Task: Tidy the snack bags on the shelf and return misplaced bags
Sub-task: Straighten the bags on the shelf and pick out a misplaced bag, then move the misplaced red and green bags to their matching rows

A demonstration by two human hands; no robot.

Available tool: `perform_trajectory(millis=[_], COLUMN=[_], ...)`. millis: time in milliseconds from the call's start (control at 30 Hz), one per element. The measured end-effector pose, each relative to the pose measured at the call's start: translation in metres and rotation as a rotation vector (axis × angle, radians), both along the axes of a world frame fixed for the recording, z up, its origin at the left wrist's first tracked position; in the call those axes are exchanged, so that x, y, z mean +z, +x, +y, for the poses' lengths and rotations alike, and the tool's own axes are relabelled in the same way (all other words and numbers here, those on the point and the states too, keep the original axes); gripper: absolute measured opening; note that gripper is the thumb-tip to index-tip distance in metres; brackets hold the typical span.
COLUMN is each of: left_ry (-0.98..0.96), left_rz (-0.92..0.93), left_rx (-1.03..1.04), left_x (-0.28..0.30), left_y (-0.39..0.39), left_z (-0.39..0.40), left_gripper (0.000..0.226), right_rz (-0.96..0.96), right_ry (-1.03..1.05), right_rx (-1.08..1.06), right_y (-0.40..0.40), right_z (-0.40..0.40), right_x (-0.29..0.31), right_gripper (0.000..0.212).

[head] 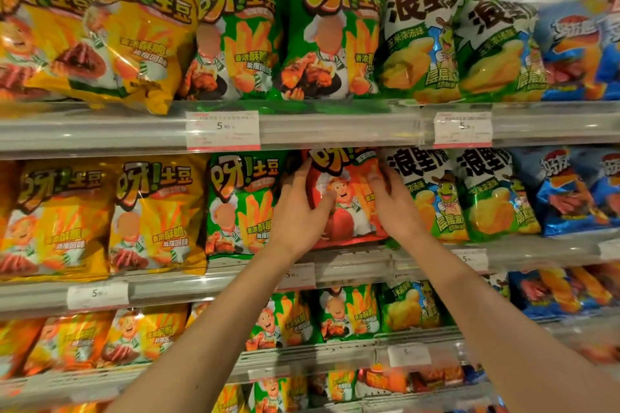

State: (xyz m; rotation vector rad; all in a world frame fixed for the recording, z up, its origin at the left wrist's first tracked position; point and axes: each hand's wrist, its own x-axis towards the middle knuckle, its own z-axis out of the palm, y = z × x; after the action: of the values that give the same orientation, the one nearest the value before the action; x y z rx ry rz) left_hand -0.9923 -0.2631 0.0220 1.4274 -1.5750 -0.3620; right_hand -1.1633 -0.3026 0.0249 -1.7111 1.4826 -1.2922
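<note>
Fingers of both hands curl round the glossy red plastic snack bag (349, 201), left hand (298, 211) and right hand (396, 208) gripping its sides. It stands upright between a green bag (241, 204) and a white-green bag (432, 198).

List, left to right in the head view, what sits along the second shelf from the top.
Two yellow bags → green bag → left hand → red bag → right hand → two green-and-white bags → blue bags.
</note>
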Motion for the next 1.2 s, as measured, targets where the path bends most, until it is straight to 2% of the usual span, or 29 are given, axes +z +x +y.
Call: perform_trajectory(millis=[100, 167, 300, 433, 600, 700, 900, 1200], left_ry=[0.041, 0.099, 0.137, 0.126, 0.12, 0.102, 0.112, 0.051], left_rz=[0.202, 0.248, 0.234, 0.269, 0.397, 0.411, 0.415, 0.434], left_rx=[-0.074, -0.119, -0.187, -0.24, -0.275, -0.26, -0.246, -0.225], left_x=[0.001, 0.001, -0.004, -0.013, -0.03, -0.039, -0.052, -0.058], left_y=[0.001, 0.0, -0.001, -0.001, 0.007, 0.015, 0.026, 0.072], left_z=[0.003, 0.006, 0.015, 0.029, 0.046, 0.057, 0.077, 0.148], left_gripper=[0.089, 0.093, 0.078, 0.067, 0.062, 0.063, 0.064, 0.064], right_rz=[-0.05, -0.077, -0.129, -0.162, -0.265, -0.288, -0.264, -0.3], right_ry=[0.014, 0.03, 0.048, 0.036, 0.035, 0.043, 0.128, 0.074], right_rx=[0.0, 0.006, 0.016, 0.043, 0.124, 0.178, 0.215, 0.324], right_y=[-0.01, -0.014, -0.019, -0.022, -0.021, -0.021, -0.01, 0.039], right_z=[0.006, 0.015, 0.033, 0.046, 0.065, 0.072, 0.081, 0.14], right_x=[0.008, 0.008, -0.005, -0.02, -0.036, -0.046, -0.058, -0.059], right_gripper=[0.055, 0.052, 0.031, 0.05, 0.043, 0.036, 0.056, 0.041])
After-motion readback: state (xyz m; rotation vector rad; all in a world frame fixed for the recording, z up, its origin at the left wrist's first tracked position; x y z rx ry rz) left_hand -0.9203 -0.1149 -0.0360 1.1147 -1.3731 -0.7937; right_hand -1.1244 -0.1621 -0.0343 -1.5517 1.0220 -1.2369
